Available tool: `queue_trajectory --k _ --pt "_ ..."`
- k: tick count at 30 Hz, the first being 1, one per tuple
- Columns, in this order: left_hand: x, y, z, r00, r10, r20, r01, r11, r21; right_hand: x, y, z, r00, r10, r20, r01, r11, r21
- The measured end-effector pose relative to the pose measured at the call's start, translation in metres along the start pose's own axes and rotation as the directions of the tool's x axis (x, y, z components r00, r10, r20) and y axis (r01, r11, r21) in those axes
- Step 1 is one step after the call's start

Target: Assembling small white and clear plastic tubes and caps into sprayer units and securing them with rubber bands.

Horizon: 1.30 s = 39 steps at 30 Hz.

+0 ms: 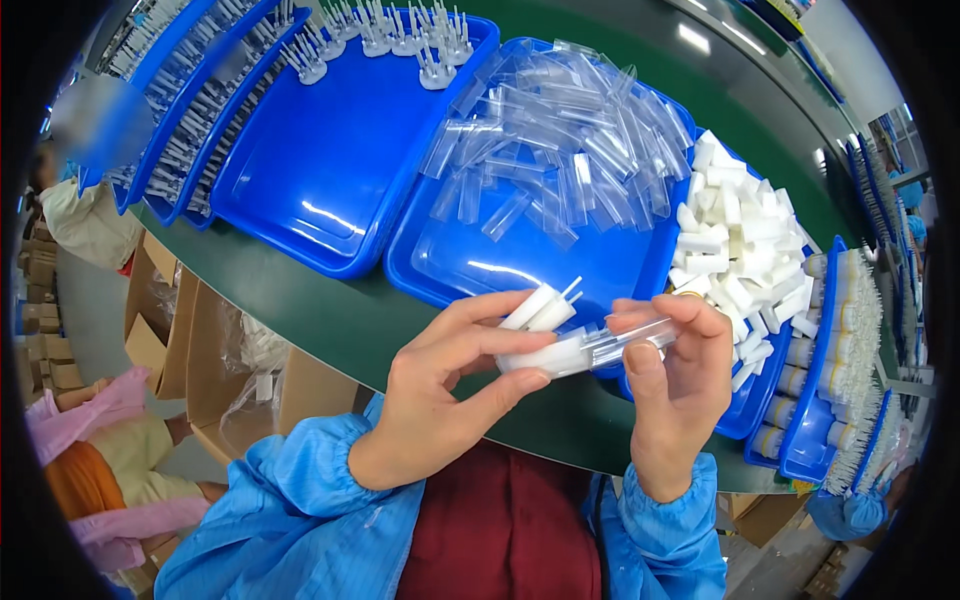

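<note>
1. White plastic cylinders (pixel 540 352), one with thin prongs, sit pinched in the left hand (pixel 445 390); grip narrow, thumb under, fingers over.
2. Right hand (pixel 680 385) holds a clear tube (pixel 630 340) in a narrow fingertip grip, its end touching the white piece, near edge of the green worktop (pixel 330 320).
3. Just beyond: blue tray (pixel 450 265) of clear tubes; right, tray of white caps (pixel 735 255).
4. Far left: near-bare blue tray (pixel 310 180), pronged parts (pixel 400 35) at its far rim.
5. Cardboard boxes (pixel 160 330) below left.
</note>
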<state>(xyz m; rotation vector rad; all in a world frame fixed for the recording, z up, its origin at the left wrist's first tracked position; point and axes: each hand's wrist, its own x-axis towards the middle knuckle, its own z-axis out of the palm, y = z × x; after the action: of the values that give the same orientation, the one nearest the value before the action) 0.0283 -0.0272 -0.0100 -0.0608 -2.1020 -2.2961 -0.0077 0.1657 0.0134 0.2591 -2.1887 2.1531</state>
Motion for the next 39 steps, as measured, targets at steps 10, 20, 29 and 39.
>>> queue_trajectory --k 10,20,29,39 --pt "0.004 0.004 0.01 0.987 0.087 0.136 -0.113 0.974 0.196 -0.023 0.031 -0.007 0.974 -0.215 -0.067 0.211 0.975 -0.064" --pt "-0.001 0.002 0.021 0.98 0.176 0.096 -0.199 0.9 0.389 -0.016 0.014 -0.029 0.982 -0.137 0.129 0.172 0.933 -0.315" --pt "-0.002 -0.004 0.011 0.989 0.094 0.115 -0.086 0.994 -0.069 -0.012 0.025 -0.031 0.999 -0.034 0.006 0.033 0.989 0.141" --pt "-0.01 -0.022 0.008 0.988 0.079 0.135 -0.048 0.975 -0.218 -0.042 0.033 -0.012 0.998 -0.015 -0.059 0.019 0.998 0.062"
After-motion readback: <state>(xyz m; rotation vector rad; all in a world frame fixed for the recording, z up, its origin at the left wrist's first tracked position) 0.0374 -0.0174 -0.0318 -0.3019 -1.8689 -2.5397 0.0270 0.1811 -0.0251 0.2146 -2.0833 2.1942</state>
